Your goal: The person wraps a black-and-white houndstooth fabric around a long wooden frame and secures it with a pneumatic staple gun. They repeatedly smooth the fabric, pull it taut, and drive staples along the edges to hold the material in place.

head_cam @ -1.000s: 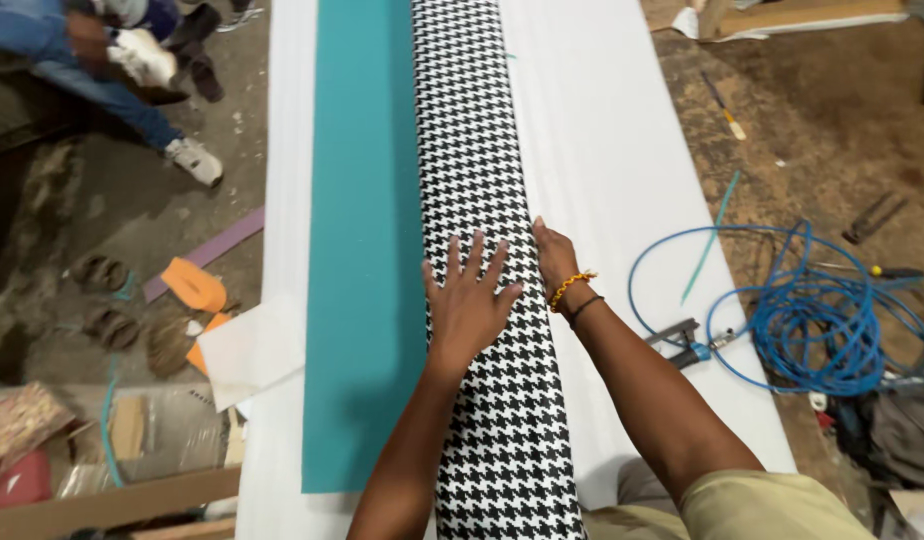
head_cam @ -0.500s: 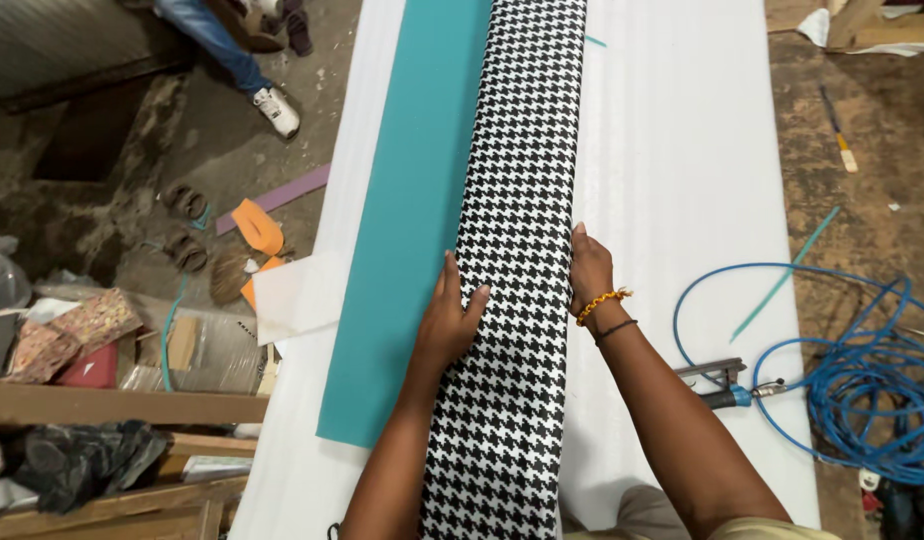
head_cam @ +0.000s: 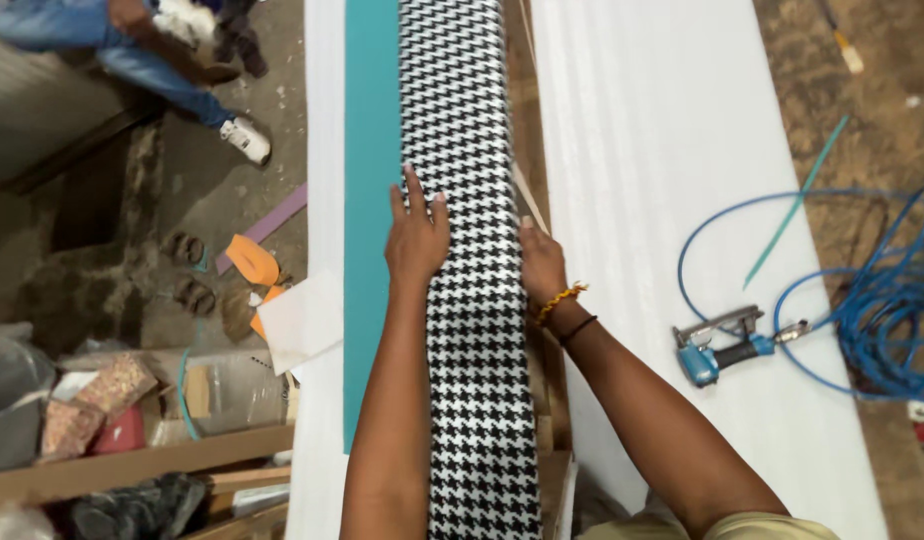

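White sheeting covers the long bench, with a teal strip beside the black-and-white houndstooth fabric running down its middle. I see my left hand lying flat and unclenched on the weave, seemingly smoothing it, while my right hand presses its far edge, fingers hidden, grip unclear; a blue nail gun rests nearby
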